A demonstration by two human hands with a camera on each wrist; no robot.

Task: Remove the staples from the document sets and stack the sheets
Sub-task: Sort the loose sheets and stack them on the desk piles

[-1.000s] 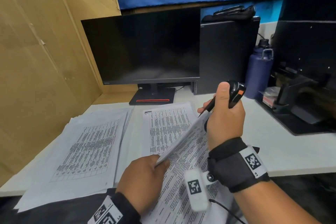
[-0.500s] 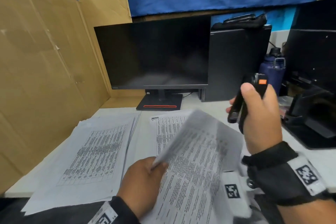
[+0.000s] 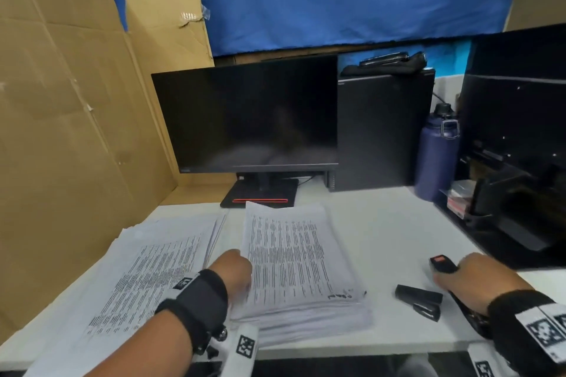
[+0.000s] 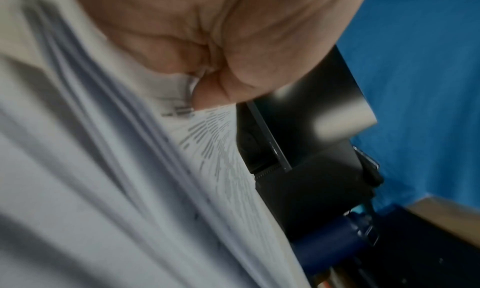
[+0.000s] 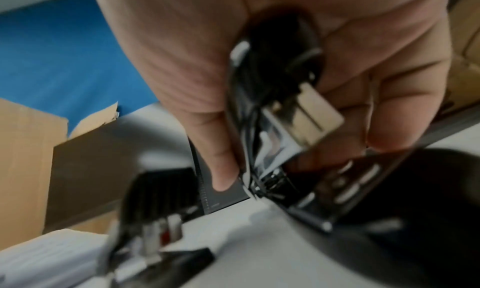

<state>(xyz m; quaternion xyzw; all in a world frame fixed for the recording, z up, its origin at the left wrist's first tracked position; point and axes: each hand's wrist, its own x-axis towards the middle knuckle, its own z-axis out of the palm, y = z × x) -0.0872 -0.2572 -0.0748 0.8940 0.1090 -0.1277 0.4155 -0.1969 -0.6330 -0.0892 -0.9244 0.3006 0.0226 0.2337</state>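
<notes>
My left hand (image 3: pixel 237 266) pinches the left edge of the top printed sheets on the middle paper stack (image 3: pixel 294 260). In the left wrist view the curled fingers (image 4: pixel 207 46) pinch those sheets (image 4: pixel 215 148). A second paper stack (image 3: pixel 153 269) lies flat to the left. My right hand (image 3: pixel 477 281) is low over the white desk (image 3: pixel 382 239) at the right and grips a black staple remover (image 3: pixel 442 265) with an orange tab. In the right wrist view the fingers (image 5: pixel 389 118) curl round the remover (image 5: pixel 275 107).
A black stapler (image 3: pixel 419 300) lies on the desk just left of my right hand, also in the right wrist view as the stapler (image 5: pixel 155 210). Behind stand a monitor (image 3: pixel 245 119), a black computer case (image 3: pixel 382 131) and a blue bottle (image 3: pixel 438 156). A cardboard wall (image 3: pixel 61 131) bounds the left.
The left hand has brought the raised sheets down flat onto the middle stack. The right hand has come down from chest height to the desk with the staple remover.
</notes>
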